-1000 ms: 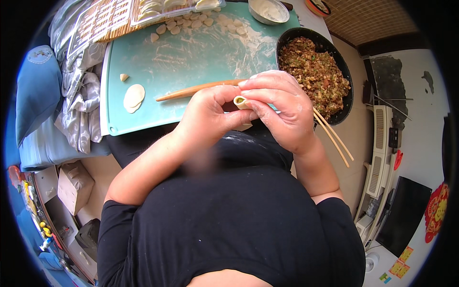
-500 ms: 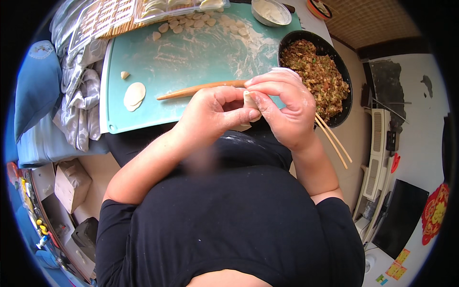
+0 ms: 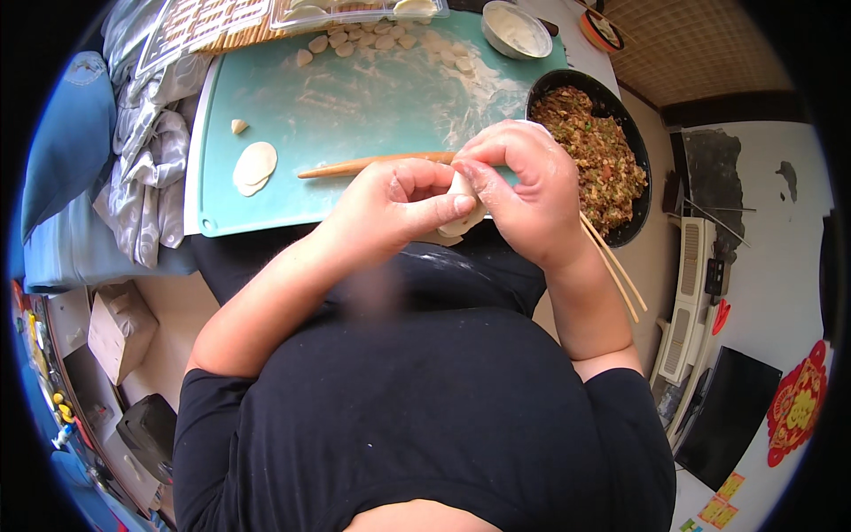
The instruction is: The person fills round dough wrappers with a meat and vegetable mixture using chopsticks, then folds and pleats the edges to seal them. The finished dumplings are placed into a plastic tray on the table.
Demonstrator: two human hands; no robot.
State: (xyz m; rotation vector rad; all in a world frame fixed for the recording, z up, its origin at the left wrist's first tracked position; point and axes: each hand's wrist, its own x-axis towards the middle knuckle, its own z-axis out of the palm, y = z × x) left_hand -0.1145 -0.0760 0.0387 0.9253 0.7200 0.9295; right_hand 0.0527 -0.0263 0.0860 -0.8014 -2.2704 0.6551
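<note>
A person in a black shirt sits at a low teal cutting mat dusted with flour, in a room with a woven bamboo blind at the far right and grey and blue bedding heaped along the mat's left edge. Cardboard boxes stand on the floor at lower left, and a red paper ornament hangs on the white wall at right.

Both hands meet over the mat's near edge. The left hand and the right hand are closed together around one pale dumpling, thumbs and fingertips pinching its rim; it sits between the two hands, just above the person's lap.

One wooden rolling pin lies across the mat, its right end hidden behind the hands. Two flat round wrappers, overlapping, rest near the mat's left edge, with one small dough scrap just beyond them. A scatter of small dough pieces lines the far edge; their number cannot be counted with certainty. One black bowl of chopped filling stands at the mat's right edge, a pair of chopsticks slanting out beneath the right wrist. One smaller bowl of flour sits at the far right corner.
</note>
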